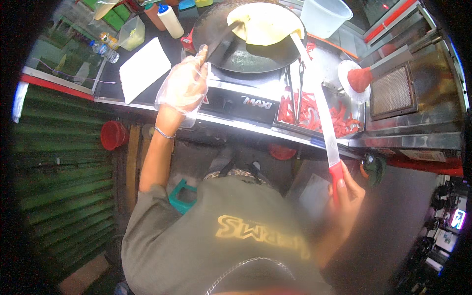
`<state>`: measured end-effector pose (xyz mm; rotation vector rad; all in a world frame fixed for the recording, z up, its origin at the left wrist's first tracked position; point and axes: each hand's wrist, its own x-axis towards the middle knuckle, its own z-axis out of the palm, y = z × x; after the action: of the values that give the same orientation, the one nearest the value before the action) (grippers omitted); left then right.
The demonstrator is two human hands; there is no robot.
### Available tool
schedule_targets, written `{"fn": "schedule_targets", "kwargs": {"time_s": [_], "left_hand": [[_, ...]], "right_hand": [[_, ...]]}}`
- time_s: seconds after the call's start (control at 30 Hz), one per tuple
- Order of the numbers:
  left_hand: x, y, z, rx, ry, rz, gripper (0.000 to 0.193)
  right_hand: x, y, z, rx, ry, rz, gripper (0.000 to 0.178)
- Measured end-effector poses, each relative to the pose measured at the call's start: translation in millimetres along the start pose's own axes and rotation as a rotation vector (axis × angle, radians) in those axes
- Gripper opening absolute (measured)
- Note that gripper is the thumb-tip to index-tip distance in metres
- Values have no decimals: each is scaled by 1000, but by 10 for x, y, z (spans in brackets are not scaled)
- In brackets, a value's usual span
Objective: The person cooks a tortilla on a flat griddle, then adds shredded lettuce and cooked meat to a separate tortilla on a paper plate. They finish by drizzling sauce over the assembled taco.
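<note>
Head view shows a thin, pale-yellow, rounded flatbread [268, 23].

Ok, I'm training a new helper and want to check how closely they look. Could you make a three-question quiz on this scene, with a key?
1. True or false: the left hand wears a clear plastic glove.

2. Multiple choice: the right hand holds
a) metal tongs
b) a red-handled knife
c) a plastic bowl

3. Left or right: in this view, on which side of the pale yellow flatbread in the dark pan does the blue-capped white squeeze bottle stand?

Key:
1. True
2. b
3. Left
</note>
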<state>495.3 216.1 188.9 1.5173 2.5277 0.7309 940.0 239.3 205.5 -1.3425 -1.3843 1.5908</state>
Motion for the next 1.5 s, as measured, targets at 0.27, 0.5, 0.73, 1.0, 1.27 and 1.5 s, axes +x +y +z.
{"fn": "schedule_targets", "kwargs": {"time_s": [0.27, 0.5, 0.73, 1.0, 1.27, 1.5], "left_hand": [[-66, -71, -318, 399, -100, 63, 48], [-253, 174, -146, 131, -47, 130, 48], [-194, 237, 179, 150, 96, 16, 45], [-446, 664, 835, -598, 100, 191, 54], [-1207, 1375, 1667, -1442, -430, -87, 60], [-1388, 1537, 1674, -1371, -240, -184, 56]], "right_hand": [[-458, -169, -696, -420, 39, -84, 50], [-444, 399, -928, -444, 119, -293, 55], [-44, 902, -332, -318, 271, -515, 50], [66, 1274, 125, -486, 415, -687, 48], [419, 1202, 224, -521, 468, -620, 54], [917, 939, 169, -541, 498, -747, 53]]}}
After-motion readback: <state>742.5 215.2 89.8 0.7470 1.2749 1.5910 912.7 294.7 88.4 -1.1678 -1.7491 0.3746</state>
